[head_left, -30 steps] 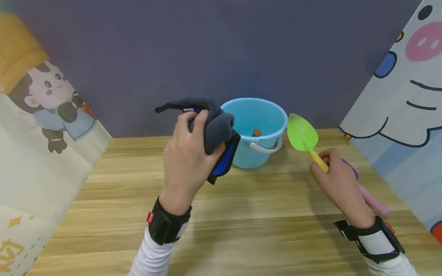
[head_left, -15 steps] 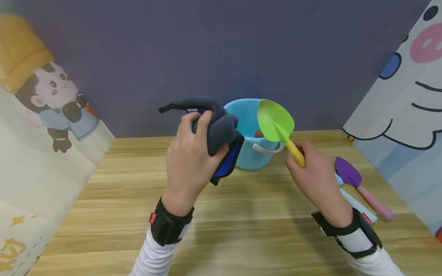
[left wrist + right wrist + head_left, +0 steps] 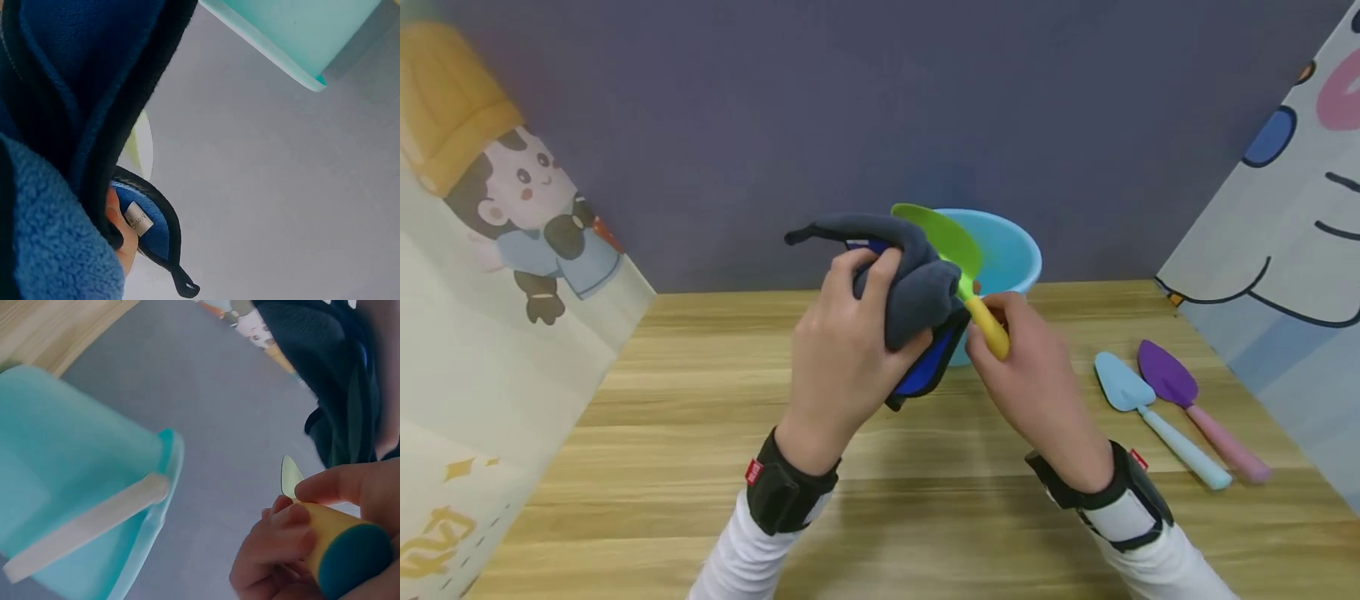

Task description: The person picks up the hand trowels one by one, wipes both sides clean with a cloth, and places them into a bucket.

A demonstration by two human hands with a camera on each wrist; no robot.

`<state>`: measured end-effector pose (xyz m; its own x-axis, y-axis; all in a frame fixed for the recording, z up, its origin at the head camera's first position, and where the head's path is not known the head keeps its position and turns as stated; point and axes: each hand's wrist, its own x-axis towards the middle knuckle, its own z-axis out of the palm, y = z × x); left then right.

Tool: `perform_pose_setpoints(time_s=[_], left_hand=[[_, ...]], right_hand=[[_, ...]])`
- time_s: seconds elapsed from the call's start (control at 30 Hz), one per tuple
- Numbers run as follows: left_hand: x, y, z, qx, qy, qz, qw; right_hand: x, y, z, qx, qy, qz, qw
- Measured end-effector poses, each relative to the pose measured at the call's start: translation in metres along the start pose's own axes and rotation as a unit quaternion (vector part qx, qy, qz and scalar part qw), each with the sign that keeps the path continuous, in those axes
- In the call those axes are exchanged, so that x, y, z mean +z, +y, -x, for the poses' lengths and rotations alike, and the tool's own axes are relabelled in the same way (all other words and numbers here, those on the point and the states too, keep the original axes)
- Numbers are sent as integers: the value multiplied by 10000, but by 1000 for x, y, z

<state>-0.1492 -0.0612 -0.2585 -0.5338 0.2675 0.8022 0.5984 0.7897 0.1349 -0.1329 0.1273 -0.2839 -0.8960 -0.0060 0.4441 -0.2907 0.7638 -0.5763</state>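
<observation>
My left hand (image 3: 850, 350) grips a bunched cloth (image 3: 917, 300), dark grey on one side and blue with black edging on the other. In the left wrist view the blue side of the cloth (image 3: 62, 231) fills the left, with a hanging loop at one corner. A toy shovel (image 3: 951, 242) with a green blade and yellow handle is pinched in my right hand (image 3: 1033, 358). Its blade is raised right beside the cloth; whether they touch I cannot tell. Behind both hands stands a light blue bucket (image 3: 1011, 250), partly hidden by them; its white handle (image 3: 94, 525) shows in the right wrist view.
To the right on the wooden table (image 3: 700, 467) lie a light blue toy shovel (image 3: 1183, 446) and a purple one with a pink handle (image 3: 1172, 375). A dark wall (image 3: 775, 125) rises behind the bucket, and printed panels (image 3: 1285, 250) flank both sides.
My right hand has carried the green shovel leftward, from right of the bucket to beside the cloth, its blade turning. The left hand keeps hold of the cloth and sits slightly further right in view.
</observation>
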Motion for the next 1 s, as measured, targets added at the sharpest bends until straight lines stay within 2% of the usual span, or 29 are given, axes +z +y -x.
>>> perform_pose_setpoints(time_s=[0.33,0.63,1.0], left_hand=[[7,6,-1,151,-86,-81,9998],[10,9,5,78,-265,-122,9995],[10,9,2,140,-135,-158,9997]], right_hand=[[7,-18,7,-402,21,-250,9989],[7,-20,10,-409,-68,-354,9985],[5,-21,11,-429,28,-368,9984]])
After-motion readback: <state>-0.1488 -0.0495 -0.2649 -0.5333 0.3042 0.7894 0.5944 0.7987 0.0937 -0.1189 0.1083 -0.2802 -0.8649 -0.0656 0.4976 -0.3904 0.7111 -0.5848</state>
